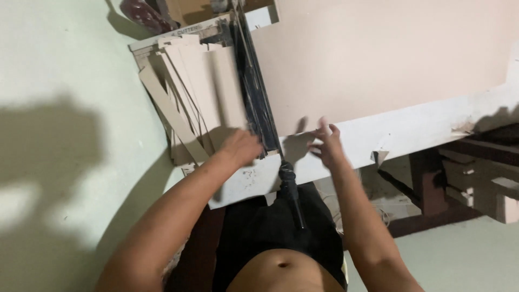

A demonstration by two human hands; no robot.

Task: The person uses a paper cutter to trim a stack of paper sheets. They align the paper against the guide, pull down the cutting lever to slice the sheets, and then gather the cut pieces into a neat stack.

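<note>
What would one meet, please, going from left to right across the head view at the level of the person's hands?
Pale green wall → pile of cut cardboard strips → left hand → black cutter blade arm → right hand → large cardboard sheet → brown wooden furniture.

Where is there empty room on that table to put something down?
The widest bare patch is the big pink sheet, right of the dark cutter blade. The white table edge beyond the right hand is bare too. Left of the blade, by the left hand, cut strips crowd everything.
</note>
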